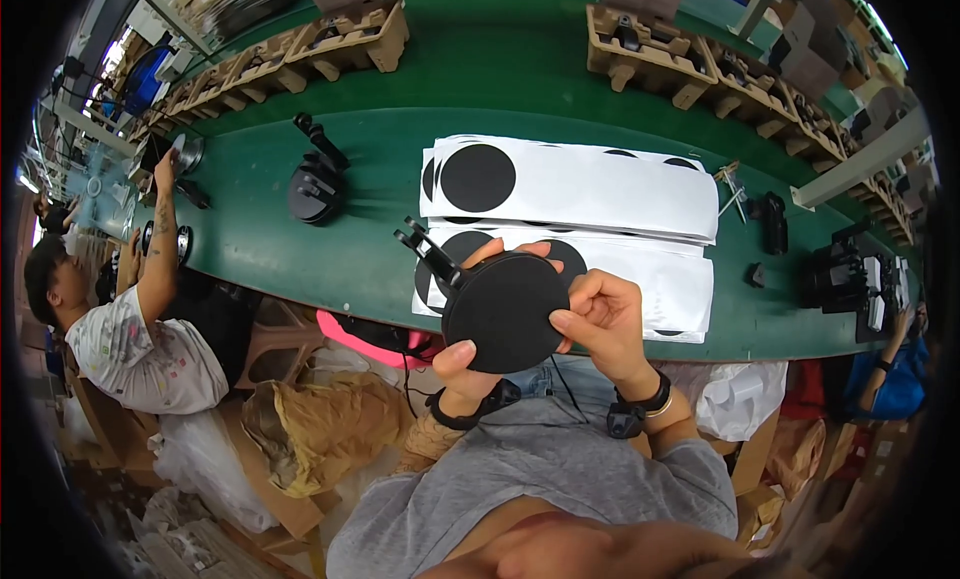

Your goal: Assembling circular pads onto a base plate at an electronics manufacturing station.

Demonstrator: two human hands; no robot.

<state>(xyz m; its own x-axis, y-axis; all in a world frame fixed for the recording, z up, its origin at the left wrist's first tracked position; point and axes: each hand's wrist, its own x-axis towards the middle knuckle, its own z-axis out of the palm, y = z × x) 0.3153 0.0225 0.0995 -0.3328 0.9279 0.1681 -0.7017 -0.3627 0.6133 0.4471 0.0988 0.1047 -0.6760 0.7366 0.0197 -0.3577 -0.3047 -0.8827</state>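
Here both hands, left hand [468,364] and right hand [600,314], grip a black round base [503,312].

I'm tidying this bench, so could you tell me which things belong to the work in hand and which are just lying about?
In hand:
- black round base with bracket, held by left hand and right hand
- white sheets of black round stickers just behind it

Lying about:
- second black base on the green table
- cardboard trays
- small black part
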